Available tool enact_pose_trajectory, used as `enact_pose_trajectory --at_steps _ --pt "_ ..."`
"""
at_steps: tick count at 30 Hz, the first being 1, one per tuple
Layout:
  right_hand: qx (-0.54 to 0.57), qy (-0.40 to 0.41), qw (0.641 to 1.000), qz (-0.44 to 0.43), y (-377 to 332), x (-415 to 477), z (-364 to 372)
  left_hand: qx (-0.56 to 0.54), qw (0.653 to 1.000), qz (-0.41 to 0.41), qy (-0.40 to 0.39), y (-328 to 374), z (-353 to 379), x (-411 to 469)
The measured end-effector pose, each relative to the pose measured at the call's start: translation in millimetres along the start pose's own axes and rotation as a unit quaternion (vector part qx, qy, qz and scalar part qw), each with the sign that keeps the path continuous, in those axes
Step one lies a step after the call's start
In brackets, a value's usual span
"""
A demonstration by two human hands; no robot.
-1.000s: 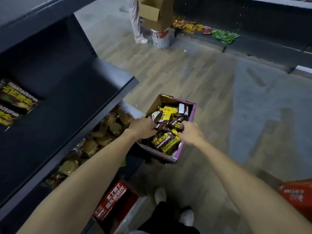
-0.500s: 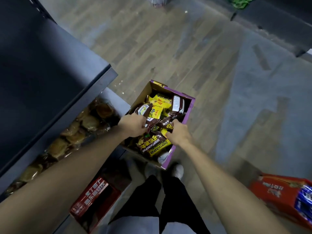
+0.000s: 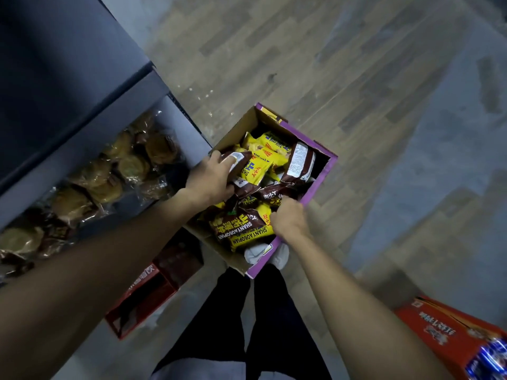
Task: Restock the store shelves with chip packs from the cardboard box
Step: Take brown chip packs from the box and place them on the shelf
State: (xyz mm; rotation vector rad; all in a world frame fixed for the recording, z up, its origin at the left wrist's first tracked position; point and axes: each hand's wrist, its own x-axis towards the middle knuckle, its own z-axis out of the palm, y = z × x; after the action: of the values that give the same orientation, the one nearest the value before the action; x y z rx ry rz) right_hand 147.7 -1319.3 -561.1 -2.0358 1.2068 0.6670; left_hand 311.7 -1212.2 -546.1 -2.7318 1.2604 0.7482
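Observation:
An open cardboard box (image 3: 319,178) with purple sides stands on the floor by the shelf, holding several brown and yellow chip packs (image 3: 244,231). Both my hands are inside it. My left hand (image 3: 212,178) grips a brown and yellow pack at the box's left side, thumb over its white label. My right hand (image 3: 289,219) has its fingers curled round packs near the box's right wall. The dark store shelf (image 3: 68,78) rises on the left.
The lower shelf (image 3: 181,124) holds clear-wrapped round pastries (image 3: 131,165). A red carton (image 3: 142,294) lies under the shelf edge. Another red box (image 3: 455,333) sits at the bottom right. My legs and white shoes are below the box. Wooden floor stretches beyond.
The view has tilted downward and closer to the box. Both hands stayed in the box, shifting their grip on the packs; the left hand now covers a pack's white label.

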Motion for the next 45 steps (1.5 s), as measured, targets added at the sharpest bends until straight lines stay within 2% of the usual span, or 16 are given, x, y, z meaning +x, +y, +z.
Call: enact_pose_trajectory --at_steps 4,7,11,14,19,23,28,30,35,37,38,40,43,45 --pt "-0.023 -0.043 0.998 -0.049 9 19 23 0.016 0.999 -0.036 -0.028 2 21 12" --pt "-0.053 -0.045 0.995 -0.066 16 32 33 -0.006 0.999 -0.037 -0.009 0 33 16" --pt "-0.103 0.012 0.990 -0.099 19 54 46 -0.041 0.998 -0.013 0.034 -10 47 14" --pt "-0.118 0.048 0.988 -0.090 21 68 54 -0.082 0.994 -0.003 0.075 -13 47 11" --pt "-0.150 0.120 0.974 -0.118 16 78 46 -0.124 0.987 -0.043 0.094 -21 25 5" --pt "-0.117 0.174 0.963 -0.169 5 62 26 -0.146 0.981 -0.058 0.115 -22 -2 -3" --pt "-0.081 0.225 0.949 -0.205 -11 31 -5 -0.164 0.976 -0.007 0.143 -15 -40 -2" --pt "-0.082 0.243 0.946 -0.198 -16 20 -16 -0.145 0.982 0.026 0.120 -13 -51 2" --pt "-0.114 0.240 0.951 -0.160 -20 21 -24 -0.033 0.993 0.072 -0.084 0 -60 25" --pt "-0.130 0.221 0.955 -0.146 -19 28 -18 0.000 0.991 0.083 -0.109 4 -43 35" --pt "-0.140 0.214 0.957 -0.139 -18 32 -13 0.019 0.992 0.087 -0.086 6 -31 37" --pt "-0.144 0.205 0.960 -0.124 -15 40 -1 0.058 0.996 0.070 0.010 7 -7 31" --pt "-0.052 0.201 0.968 -0.142 -4 44 21 0.035 0.988 0.009 0.150 8 27 9" --pt "0.021 0.177 0.965 -0.194 7 39 36 -0.010 0.987 -0.014 0.159 8 48 -2"
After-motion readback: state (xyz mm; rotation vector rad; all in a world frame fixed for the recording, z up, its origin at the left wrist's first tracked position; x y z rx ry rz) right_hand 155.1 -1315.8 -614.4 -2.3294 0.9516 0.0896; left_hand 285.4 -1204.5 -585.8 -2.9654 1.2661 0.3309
